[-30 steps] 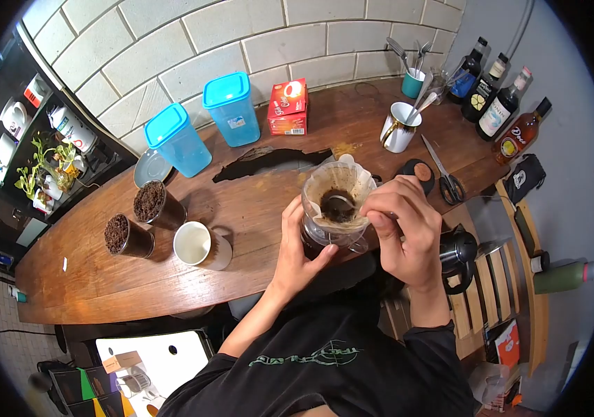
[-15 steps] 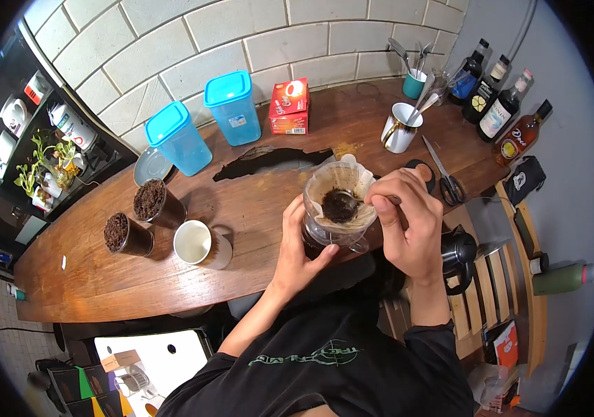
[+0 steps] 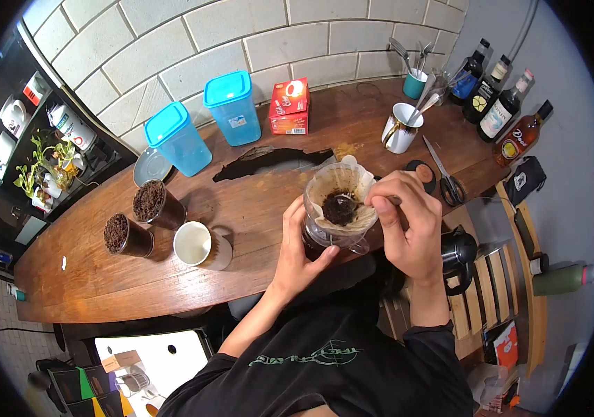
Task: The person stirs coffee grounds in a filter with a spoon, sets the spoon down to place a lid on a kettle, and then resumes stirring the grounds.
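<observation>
Near the table's front edge, a clear coffee dripper [image 3: 313, 186] sits on a glass server [image 3: 313, 246] holding dark liquid. A paper filter [image 3: 362, 182] lines the dripper, with wet dark coffee grounds [image 3: 335, 211] at its bottom. My left hand [image 3: 295, 254] is wrapped around the server's left side, thumb across its front. Pinched in my right hand [image 3: 411, 226], above the dripper's right rim, is a spoon [image 3: 345, 200] whose bowl rests in the grounds. Fingers hide most of its handle.
Left of the server stand a white mug [image 3: 198, 244] and two cups of coffee grounds [image 3: 149, 200]. Blue-lidded containers [image 3: 233, 111] and a red box [image 3: 289, 106] line the back. Scissors [image 3: 444, 170], a spoon mug [image 3: 401, 132] and bottles [image 3: 498, 111] stand right. The tabletop has a jagged hole [image 3: 272, 161].
The spoon's bowl has shifted slightly within the grounds, and more of its shiny surface shows. Both hands stay nearly in place.
</observation>
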Motion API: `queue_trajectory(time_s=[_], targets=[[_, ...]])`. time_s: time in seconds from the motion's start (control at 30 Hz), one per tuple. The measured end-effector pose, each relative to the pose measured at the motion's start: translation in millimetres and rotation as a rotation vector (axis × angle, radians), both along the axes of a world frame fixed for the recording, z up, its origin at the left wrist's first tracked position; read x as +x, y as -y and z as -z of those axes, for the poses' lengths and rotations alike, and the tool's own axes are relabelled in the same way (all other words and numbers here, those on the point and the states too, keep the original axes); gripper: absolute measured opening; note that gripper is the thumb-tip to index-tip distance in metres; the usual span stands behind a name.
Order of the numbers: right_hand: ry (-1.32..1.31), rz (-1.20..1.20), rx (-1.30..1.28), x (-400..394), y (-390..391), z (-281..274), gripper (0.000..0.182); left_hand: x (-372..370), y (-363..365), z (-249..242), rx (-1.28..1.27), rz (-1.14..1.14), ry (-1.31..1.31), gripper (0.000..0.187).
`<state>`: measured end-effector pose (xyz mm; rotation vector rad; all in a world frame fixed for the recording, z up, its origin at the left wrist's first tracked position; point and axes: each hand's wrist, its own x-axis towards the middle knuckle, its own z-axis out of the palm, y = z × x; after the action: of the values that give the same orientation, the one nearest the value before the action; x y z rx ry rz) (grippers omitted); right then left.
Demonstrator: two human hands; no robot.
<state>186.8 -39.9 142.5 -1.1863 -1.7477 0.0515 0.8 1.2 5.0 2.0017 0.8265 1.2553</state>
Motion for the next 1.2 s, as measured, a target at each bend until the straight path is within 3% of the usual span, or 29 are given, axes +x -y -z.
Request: queue_trajectory(time_s=[0.23,0.67,0.97,1.2], targets=[[-0.057,-0.061,-0.084,-5.0,8.8,-1.1,0.008,-0.3,-0.7,0.8,-0.063,0.034,0.052,0.086],[0.222,-0.118,-0.117,0.9,4.7,-18.6,0.015,-0.2,-1.0,2.1,-0.068,0.044,0.069,0.09],[0.067,-0.161,0.015,17.2,-4.9,-4.8,0.015,-1.6,-2.3,4.2,-0.051,0.036,0.063,0.09],[0.121,-0.254,-0.037,27.0,-13.5,-10.8,0.014,-0.2,-0.9,3.9,-0.055,0.012,0.053,0.089]])
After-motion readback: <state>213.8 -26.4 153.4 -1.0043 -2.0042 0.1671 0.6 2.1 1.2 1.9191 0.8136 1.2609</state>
